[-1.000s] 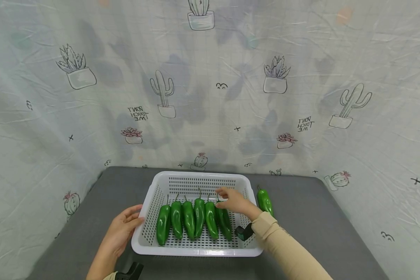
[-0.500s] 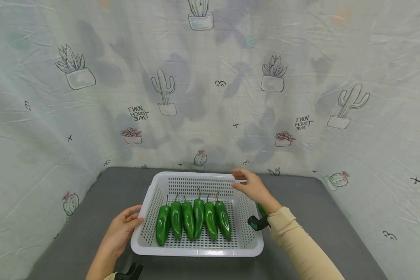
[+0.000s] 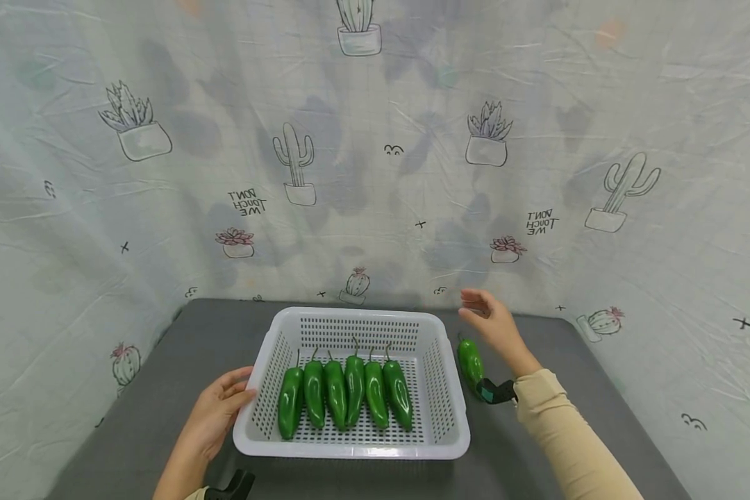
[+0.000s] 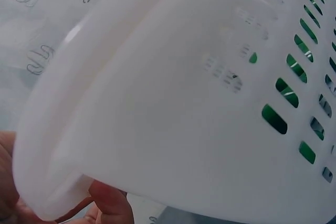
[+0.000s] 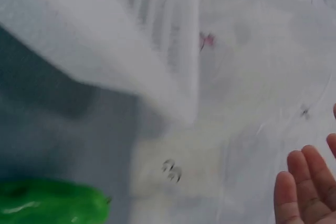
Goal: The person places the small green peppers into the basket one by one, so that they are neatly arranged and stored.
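Note:
A white perforated plastic basket [image 3: 350,451] sits on the table with several green chili peppers [image 3: 355,390] lying side by side inside, stems toward the back. My left hand [image 3: 214,415] grips the basket's left rim; the left wrist view shows fingertips [image 4: 111,203] curled at the edge. One more green chili pepper [image 3: 469,360] lies on the table just right of the basket. Over the table's right rear part, my right hand [image 3: 498,328] is raised with nothing in it, fingers apart. In the right wrist view the loose pepper [image 5: 50,203] is at the lower left, away from the fingers.
The dark grey table [image 3: 219,326] reaches back to a light curtain [image 3: 375,173] printed with cactus drawings, which also hangs along both sides. The basket takes up the table's middle.
My right hand has left the peppers in the basket and moved right, past the basket's right rim. My left hand and the basket have stayed put.

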A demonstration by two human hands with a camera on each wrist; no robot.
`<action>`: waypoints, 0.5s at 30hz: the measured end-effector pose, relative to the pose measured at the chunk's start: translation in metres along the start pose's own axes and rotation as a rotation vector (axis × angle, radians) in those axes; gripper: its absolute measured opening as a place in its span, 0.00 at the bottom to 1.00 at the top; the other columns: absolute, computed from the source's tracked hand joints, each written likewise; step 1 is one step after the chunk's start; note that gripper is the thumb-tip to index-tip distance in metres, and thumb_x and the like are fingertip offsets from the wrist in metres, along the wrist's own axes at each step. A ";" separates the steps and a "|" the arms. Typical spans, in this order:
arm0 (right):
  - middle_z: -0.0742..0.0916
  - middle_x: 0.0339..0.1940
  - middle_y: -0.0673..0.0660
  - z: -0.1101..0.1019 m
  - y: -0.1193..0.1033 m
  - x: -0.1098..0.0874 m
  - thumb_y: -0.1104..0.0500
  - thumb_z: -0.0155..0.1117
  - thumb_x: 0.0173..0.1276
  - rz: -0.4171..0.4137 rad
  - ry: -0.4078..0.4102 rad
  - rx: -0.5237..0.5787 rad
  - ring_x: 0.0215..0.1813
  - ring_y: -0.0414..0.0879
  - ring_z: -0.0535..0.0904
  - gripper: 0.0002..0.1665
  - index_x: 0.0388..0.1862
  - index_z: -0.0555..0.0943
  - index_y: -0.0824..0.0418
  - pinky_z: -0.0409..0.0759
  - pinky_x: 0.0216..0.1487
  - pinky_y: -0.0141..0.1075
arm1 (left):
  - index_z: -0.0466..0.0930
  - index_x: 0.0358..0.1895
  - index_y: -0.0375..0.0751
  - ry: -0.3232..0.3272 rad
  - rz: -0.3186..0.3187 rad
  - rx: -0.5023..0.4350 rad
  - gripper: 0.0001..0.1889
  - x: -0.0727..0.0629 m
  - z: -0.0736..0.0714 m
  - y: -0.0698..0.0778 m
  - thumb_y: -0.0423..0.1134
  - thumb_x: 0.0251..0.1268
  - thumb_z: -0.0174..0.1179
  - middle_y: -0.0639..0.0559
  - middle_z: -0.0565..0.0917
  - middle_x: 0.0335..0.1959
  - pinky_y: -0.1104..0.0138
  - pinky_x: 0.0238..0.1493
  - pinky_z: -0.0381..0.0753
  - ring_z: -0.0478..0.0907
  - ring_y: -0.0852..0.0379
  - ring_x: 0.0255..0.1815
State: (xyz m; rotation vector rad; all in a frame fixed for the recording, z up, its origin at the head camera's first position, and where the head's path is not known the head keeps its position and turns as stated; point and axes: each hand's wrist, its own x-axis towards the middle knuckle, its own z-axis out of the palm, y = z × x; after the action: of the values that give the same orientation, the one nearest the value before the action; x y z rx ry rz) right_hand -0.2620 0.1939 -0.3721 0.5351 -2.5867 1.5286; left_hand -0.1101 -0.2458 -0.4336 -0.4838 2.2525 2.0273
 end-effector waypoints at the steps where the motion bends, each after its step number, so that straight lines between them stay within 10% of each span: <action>1: 0.75 0.63 0.66 -0.002 0.004 -0.001 0.56 0.59 0.70 0.011 0.014 0.001 0.62 0.59 0.72 0.28 0.65 0.68 0.67 0.72 0.60 0.44 | 0.57 0.69 0.32 -0.001 0.000 -0.002 0.29 0.000 0.000 0.000 0.32 0.68 0.54 0.42 0.76 0.50 0.65 0.41 0.79 0.79 0.59 0.43; 6: 0.75 0.63 0.66 -0.011 0.029 -0.011 0.55 0.58 0.71 0.068 0.060 -0.010 0.61 0.59 0.73 0.28 0.65 0.68 0.67 0.74 0.55 0.31 | 0.57 0.69 0.32 0.001 0.005 0.002 0.28 -0.001 0.000 0.002 0.31 0.68 0.54 0.42 0.76 0.50 0.66 0.42 0.79 0.78 0.59 0.44; 15: 0.74 0.62 0.70 -0.011 0.070 -0.026 0.55 0.57 0.71 0.160 0.062 -0.070 0.63 0.63 0.71 0.28 0.65 0.68 0.69 0.70 0.60 0.54 | 0.57 0.69 0.32 0.000 0.002 0.011 0.29 0.001 0.000 0.000 0.32 0.68 0.55 0.41 0.76 0.51 0.64 0.42 0.79 0.78 0.57 0.45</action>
State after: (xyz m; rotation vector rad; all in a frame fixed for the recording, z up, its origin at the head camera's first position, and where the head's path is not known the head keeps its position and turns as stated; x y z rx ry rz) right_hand -0.2627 0.2405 -0.4309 0.2758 -2.6806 1.4657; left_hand -0.1108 -0.2461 -0.4336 -0.4809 2.2634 2.0148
